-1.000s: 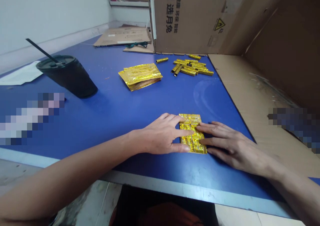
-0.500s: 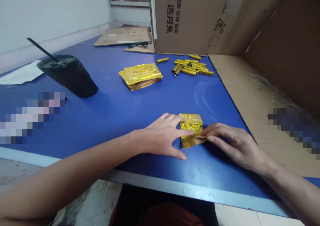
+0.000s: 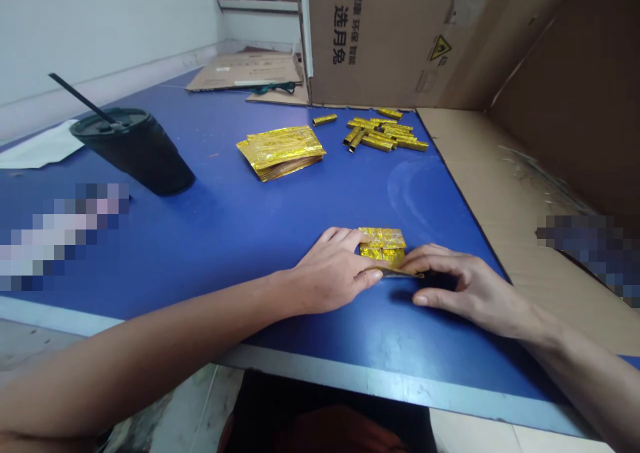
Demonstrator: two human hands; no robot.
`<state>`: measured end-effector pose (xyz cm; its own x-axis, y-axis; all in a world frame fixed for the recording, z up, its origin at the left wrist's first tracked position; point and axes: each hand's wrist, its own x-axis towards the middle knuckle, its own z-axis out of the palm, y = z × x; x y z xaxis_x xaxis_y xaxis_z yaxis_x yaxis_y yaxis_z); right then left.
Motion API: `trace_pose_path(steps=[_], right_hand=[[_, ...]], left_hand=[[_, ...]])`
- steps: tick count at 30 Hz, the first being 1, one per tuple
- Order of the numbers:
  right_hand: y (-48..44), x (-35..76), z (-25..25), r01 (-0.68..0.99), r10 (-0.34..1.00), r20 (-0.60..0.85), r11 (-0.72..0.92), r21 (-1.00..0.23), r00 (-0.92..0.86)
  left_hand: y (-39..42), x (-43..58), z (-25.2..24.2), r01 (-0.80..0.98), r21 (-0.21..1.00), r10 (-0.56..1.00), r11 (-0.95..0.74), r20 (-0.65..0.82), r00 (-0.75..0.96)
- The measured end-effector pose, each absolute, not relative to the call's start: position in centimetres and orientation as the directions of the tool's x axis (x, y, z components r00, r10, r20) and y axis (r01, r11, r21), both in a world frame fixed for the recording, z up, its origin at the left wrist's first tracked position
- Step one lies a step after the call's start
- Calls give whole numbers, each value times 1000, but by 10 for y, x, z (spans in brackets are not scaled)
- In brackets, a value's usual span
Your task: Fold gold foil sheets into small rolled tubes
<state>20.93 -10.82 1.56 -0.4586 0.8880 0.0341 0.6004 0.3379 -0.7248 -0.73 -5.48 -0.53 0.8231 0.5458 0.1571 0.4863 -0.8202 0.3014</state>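
Note:
A sheet of gold foil paper (image 3: 382, 238) lies on the blue table with crease lines across it. Its near edge is folded up and stands as a narrow flap. Across the paper's left side rests my left hand (image 3: 333, 269), its thumb and forefinger closed on the flap. At the right end of the fold is my right hand (image 3: 463, 283). The fingertips of that hand touch the paper, while its thumb stands apart below with a gap between. My left fingers hide part of the sheet.
Farther back lie a stack of gold foil paper (image 3: 283, 147) and a pile of small folded gold strips (image 3: 383, 133). A dark tumbler with a straw (image 3: 145, 149) stands at the left. Cardboard (image 3: 385, 53) walls the back and right. Blurred patches cover both sides.
The near edge of the paper has come up into a standing fold. My left thumb has moved in onto it, and my right thumb has come off the paper.

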Motion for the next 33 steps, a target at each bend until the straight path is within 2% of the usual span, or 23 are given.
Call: trace_pose_path(steps=[7, 13, 23, 28, 33], right_hand=[[-103, 204, 7, 625, 975, -43, 104, -774, -216], [-94, 198, 9, 588, 982, -92, 24, -809, -166], [-82, 192, 11, 639, 972, -203, -82, -765, -118], [-80, 193, 11, 645, 973, -208, -95, -758, -101], [-80, 195, 11, 645, 972, -213, -98, -758, -103]], left_hand=[[-54, -6, -5, 513, 303, 573, -803, 158, 804], [-51, -3, -5, 516, 316, 580, -796, 157, 799], [-54, -3, -9, 476, 58, 478, -877, 182, 859], [-54, -4, -12, 432, 0, 423, -902, 200, 884], [-52, -4, -13, 425, -5, 416, -905, 195, 888]])
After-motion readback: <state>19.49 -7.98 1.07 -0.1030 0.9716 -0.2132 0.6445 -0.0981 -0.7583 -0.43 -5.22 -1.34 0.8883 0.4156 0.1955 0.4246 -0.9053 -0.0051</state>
